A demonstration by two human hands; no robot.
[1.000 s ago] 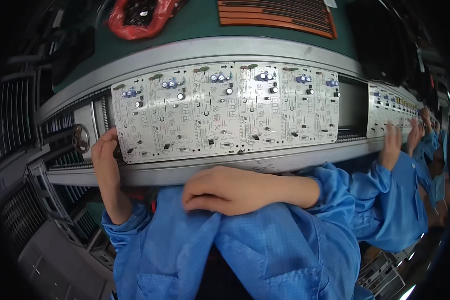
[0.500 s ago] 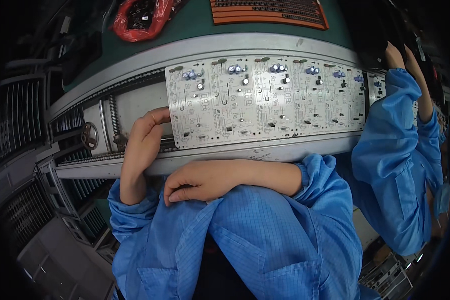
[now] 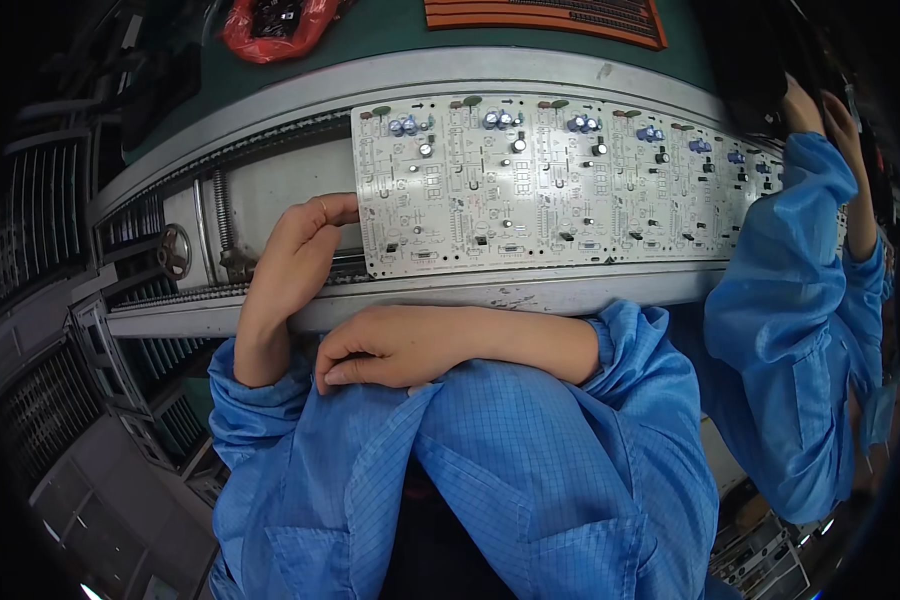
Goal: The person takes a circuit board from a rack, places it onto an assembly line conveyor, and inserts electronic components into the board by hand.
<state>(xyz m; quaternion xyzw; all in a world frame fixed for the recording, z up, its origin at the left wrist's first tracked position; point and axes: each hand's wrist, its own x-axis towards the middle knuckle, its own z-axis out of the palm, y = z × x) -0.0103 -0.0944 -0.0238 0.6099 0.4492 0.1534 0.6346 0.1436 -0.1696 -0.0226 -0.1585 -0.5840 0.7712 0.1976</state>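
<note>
A long white circuit board panel (image 3: 490, 200), with blue and black capacitors and other small parts, lies between the metal rails of a conveyor. My left hand (image 3: 298, 245) is at its left end, wearing a thin ring. The fingers are held together and bent, with their tips against the panel's left edge; the tips themselves are partly hidden there. Below the near rail, my right hand (image 3: 385, 345) rests on my blue-clad lap. It is empty, with fingers loosely curved and the thumb apart.
Conveyor rails (image 3: 530, 292) run along both sides of the panel. A handwheel (image 3: 175, 250) sits at the left. Beyond lie a red plastic bag (image 3: 260, 45) with dark parts and an orange tray (image 3: 540, 18). A co-worker's blue sleeve (image 3: 780, 250) reaches over the line at the right.
The panel has slid right along the rails, with my left hand following at its edge. The gap to the board further right has closed up. My right hand still rests on my lap.
</note>
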